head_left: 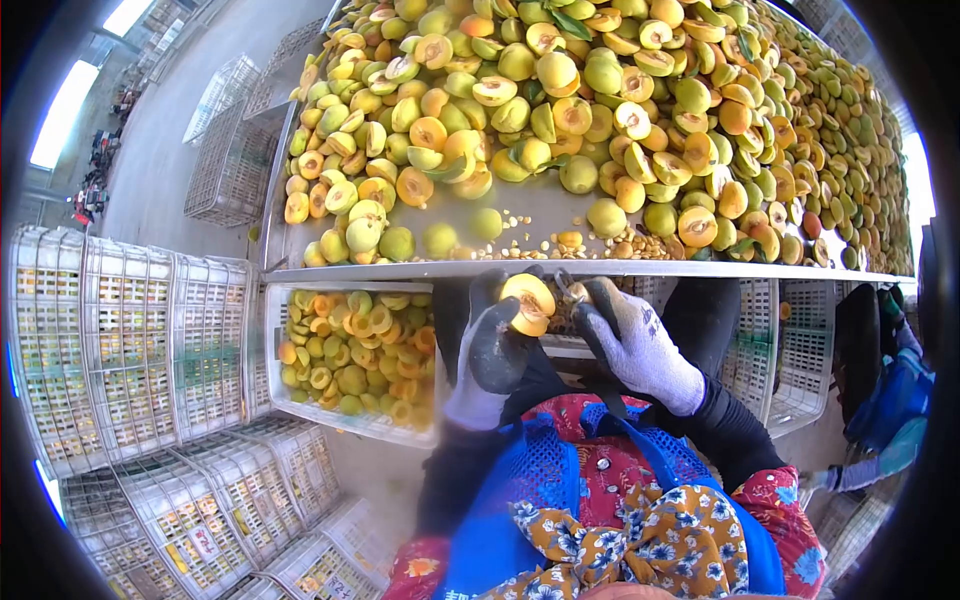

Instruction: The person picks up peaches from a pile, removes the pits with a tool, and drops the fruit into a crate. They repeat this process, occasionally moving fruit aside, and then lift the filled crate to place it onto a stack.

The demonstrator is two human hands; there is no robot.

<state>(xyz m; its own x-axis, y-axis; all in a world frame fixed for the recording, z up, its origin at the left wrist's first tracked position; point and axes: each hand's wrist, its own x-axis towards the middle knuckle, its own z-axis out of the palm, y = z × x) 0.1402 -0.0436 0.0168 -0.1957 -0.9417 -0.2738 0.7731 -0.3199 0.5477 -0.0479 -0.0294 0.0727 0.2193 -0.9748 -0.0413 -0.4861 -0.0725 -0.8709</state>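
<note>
My left hand point(497, 350), in a grey-and-black work glove, is closed around an apricot half point(530, 304). Its cut face is turned up and shows a hollow in the flesh. Close beside it on the right, my gloved right hand point(630, 335) pinches a small metal tool point(565, 283), mostly hidden by the fingers. Both hands are just below the near edge of a metal table point(440, 269). Heaped on that table are whole and halved apricots point(555, 72), and loose pits point(640, 245) lie near the edge.
A white crate point(350, 290) of apricot halves stands below the table at left. Stacked plastic crates point(140, 350) rise further left, with more crates point(210, 500) at lower left. Another person's gloved hand and sleeve point(880, 465) show at the right.
</note>
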